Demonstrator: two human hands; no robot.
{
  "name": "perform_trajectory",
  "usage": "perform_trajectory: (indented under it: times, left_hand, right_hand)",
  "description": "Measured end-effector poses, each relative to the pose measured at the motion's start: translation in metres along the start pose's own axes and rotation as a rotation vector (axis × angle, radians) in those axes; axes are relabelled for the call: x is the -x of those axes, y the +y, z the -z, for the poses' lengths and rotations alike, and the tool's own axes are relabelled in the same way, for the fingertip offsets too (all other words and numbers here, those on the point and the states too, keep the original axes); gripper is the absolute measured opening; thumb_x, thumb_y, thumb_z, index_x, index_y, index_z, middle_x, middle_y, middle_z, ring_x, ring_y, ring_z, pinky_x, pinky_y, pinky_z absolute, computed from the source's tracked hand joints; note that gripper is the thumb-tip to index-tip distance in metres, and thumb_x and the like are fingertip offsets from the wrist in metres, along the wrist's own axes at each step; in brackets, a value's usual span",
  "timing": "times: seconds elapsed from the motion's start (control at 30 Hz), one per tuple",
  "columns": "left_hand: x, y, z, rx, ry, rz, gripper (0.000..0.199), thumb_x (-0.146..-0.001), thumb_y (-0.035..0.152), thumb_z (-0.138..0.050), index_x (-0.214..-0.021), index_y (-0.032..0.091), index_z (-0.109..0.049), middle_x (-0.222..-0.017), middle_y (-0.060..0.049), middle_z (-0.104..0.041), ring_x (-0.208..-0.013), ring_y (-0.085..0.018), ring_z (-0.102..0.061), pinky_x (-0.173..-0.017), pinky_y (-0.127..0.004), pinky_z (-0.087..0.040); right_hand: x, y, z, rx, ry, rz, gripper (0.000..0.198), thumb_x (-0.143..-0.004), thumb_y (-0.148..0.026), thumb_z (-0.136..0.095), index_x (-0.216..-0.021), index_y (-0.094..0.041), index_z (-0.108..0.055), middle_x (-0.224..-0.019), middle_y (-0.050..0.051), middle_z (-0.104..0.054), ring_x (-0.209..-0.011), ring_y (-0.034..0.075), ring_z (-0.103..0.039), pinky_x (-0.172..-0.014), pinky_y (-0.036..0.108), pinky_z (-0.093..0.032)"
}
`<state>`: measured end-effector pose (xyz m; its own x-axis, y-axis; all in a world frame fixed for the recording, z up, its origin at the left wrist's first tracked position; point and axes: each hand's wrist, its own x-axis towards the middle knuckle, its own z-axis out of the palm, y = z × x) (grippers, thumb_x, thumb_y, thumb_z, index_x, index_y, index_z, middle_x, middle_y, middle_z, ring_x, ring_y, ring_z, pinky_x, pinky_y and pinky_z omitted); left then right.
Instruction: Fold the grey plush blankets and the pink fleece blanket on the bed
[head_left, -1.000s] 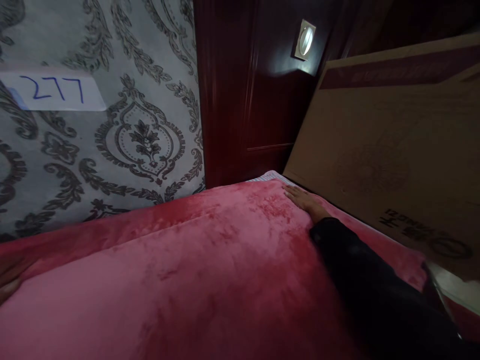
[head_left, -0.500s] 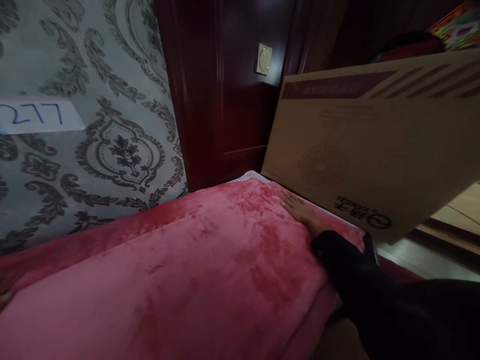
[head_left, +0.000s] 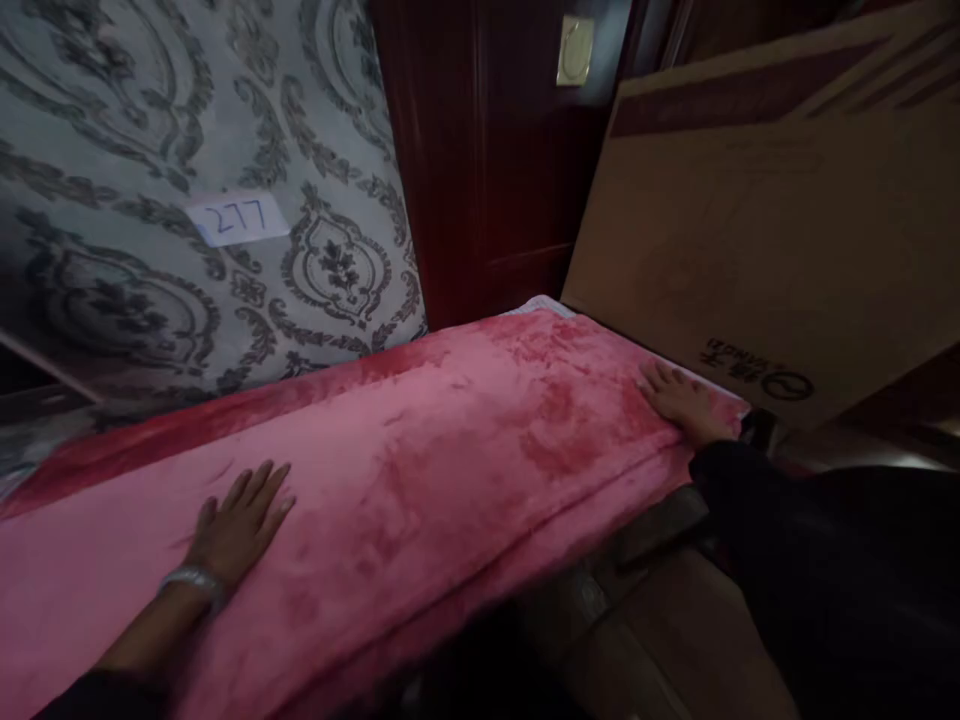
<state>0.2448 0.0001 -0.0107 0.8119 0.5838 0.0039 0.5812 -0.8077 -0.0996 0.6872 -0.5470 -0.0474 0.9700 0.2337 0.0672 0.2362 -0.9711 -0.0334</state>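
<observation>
A pink plush blanket lies folded in layers over a long low surface, with darker brushed patches in its pile. Flat on its left part rests my left hand, fingers spread, a bracelet at the wrist. Near the blanket's right end my right hand presses palm down, fingers stretched out, its arm in a black sleeve. Neither hand grips anything. A pale strip of bedding shows beneath the blanket at the far corner.
A large printed cardboard box leans beyond the right end. Behind stand a patterned wall with a paper marked 277 and a dark red wooden panel with a switch plate. Brown cardboard lies below the front edge.
My left hand has come from the left edge of view onto the blanket, fingers spread. My right hand still lies flat near the right end. The view has shifted, showing more on the left.
</observation>
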Motion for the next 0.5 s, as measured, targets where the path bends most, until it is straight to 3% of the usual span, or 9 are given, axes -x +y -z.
perform_trajectory:
  times: [0.07, 0.13, 0.23, 0.33, 0.4, 0.5]
  left_hand:
    - [0.014, 0.005, 0.006, 0.018, -0.065, 0.056, 0.065, -0.101, 0.038, -0.019, -0.161, 0.019, -0.033, -0.169, -0.011, -0.026, -0.156, -0.034, -0.023, -0.120, -0.065, -0.026]
    - [0.025, 0.014, 0.017, 0.033, -0.122, 0.125, 0.065, -0.102, 0.039, -0.020, -0.162, 0.017, -0.030, -0.170, -0.013, -0.024, -0.156, -0.035, -0.022, -0.119, -0.066, -0.027]
    - [0.047, 0.044, 0.026, 0.036, -0.114, 0.069, 0.064, -0.103, 0.043, -0.023, -0.162, 0.018, -0.027, -0.170, -0.013, -0.022, -0.157, -0.034, -0.018, -0.121, -0.066, -0.023]
    - [0.074, 0.085, 0.018, 0.019, -0.131, -0.108, 0.066, -0.102, 0.049, -0.033, -0.163, 0.025, -0.026, -0.172, -0.009, -0.017, -0.158, -0.035, -0.012, -0.123, -0.065, -0.018]
    - [0.089, 0.106, 0.008, 0.027, -0.136, -0.134, 0.066, -0.102, 0.051, -0.032, -0.163, 0.029, -0.025, -0.173, -0.007, -0.013, -0.159, -0.035, -0.009, -0.122, -0.067, -0.020]
    - [0.100, 0.114, 0.000, 0.041, -0.135, -0.111, 0.065, -0.103, 0.052, -0.028, -0.164, 0.030, -0.022, -0.173, -0.005, -0.010, -0.159, -0.034, -0.007, -0.121, -0.068, -0.019]
  right_hand:
    - [0.013, -0.012, 0.016, -0.052, -0.022, -0.089, 0.060, -0.106, -0.042, -0.024, -0.156, -0.015, -0.043, -0.161, 0.023, -0.036, -0.145, 0.044, -0.035, -0.108, 0.070, -0.035]
    - [0.029, -0.045, 0.030, -0.098, 0.044, -0.065, 0.062, -0.106, -0.042, -0.026, -0.155, -0.009, -0.043, -0.160, 0.028, -0.034, -0.146, 0.049, -0.031, -0.106, 0.073, -0.033]
    - [0.069, -0.120, 0.035, -0.121, 0.137, 0.266, 0.061, -0.106, -0.042, -0.031, -0.158, -0.010, -0.038, -0.163, 0.025, -0.031, -0.147, 0.046, -0.030, -0.111, 0.071, -0.030]
    - [0.124, -0.187, 0.018, -0.130, 0.092, 0.555, 0.060, -0.105, -0.049, -0.034, -0.160, -0.025, -0.036, -0.168, 0.011, -0.028, -0.152, 0.037, -0.026, -0.117, 0.062, -0.030]
    - [0.154, -0.212, 0.003, -0.123, 0.053, 0.664, 0.060, -0.105, -0.052, -0.032, -0.161, -0.030, -0.035, -0.168, 0.007, -0.027, -0.153, 0.036, -0.024, -0.119, 0.062, -0.028]
    - [0.176, -0.220, -0.010, -0.113, 0.011, 0.681, 0.062, -0.105, -0.054, -0.028, -0.161, -0.029, -0.035, -0.168, 0.006, -0.028, -0.153, 0.035, -0.025, -0.120, 0.060, -0.027]
